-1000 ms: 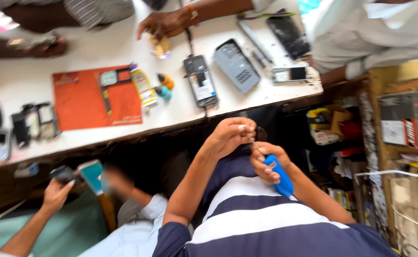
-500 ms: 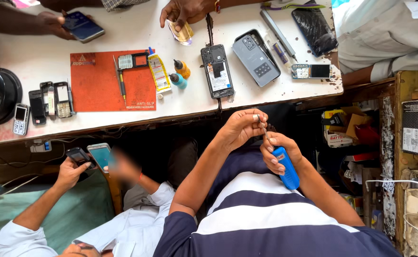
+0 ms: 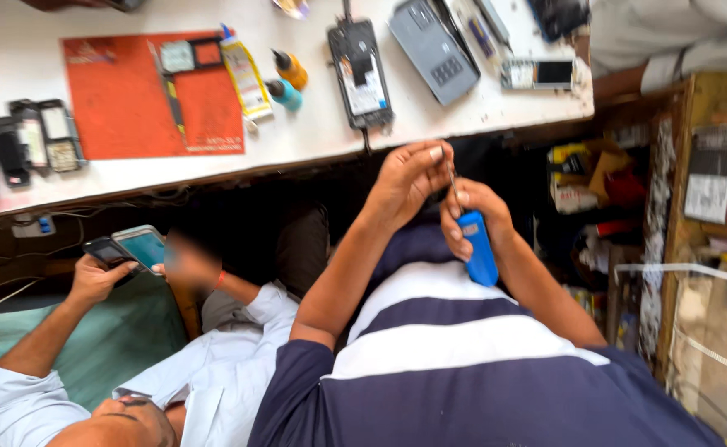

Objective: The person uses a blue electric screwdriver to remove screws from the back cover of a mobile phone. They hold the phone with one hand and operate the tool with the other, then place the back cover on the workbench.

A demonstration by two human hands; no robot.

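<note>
Right hand grips smooth blue screwdriver — slim, plastic-handled.

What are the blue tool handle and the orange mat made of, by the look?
Blue tool handle in the right hand: likely moulded plastic, smooth with a slight sheen. Its thin shaft, pinched by the left hand, looks like metal. Orange mat: probably silicone or rubber, flat and matte.

Bright daylight, soft overall motion blur

White worktable; wooden shelves, prob. cluttered.
</note>
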